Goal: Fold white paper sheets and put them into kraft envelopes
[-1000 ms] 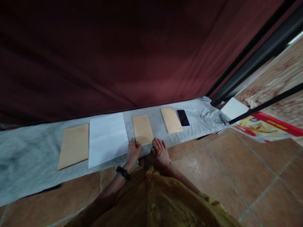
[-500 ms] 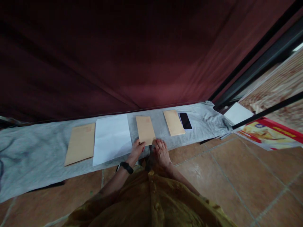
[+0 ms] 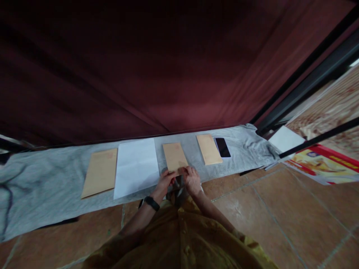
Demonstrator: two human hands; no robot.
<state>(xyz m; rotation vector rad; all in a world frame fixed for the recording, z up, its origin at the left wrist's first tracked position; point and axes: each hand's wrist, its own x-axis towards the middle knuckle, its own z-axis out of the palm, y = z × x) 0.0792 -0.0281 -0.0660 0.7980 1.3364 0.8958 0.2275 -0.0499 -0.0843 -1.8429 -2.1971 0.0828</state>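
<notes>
A small brown paper envelope lies in front of me on the grey cloth, its near end between my two hands. My left hand, with a black band on the wrist, pinches the near left corner. At the near right corner, the fingers of my right hand are closed on the same edge. Left of the envelope is a stack of white paper, and beyond that a larger stack of brown envelopes. Another stack of brown envelopes is to the right, beside a dark-screened phone.
The grey cloth covers a long narrow surface against a dark red curtain. A black metal frame, a white sheet and a red and yellow printed box are at the right. Brown floor tiles show below.
My right hand has closed onto the near right edge of the envelope, and the near edge now looks folded or bent. The whole view has shifted slightly.
</notes>
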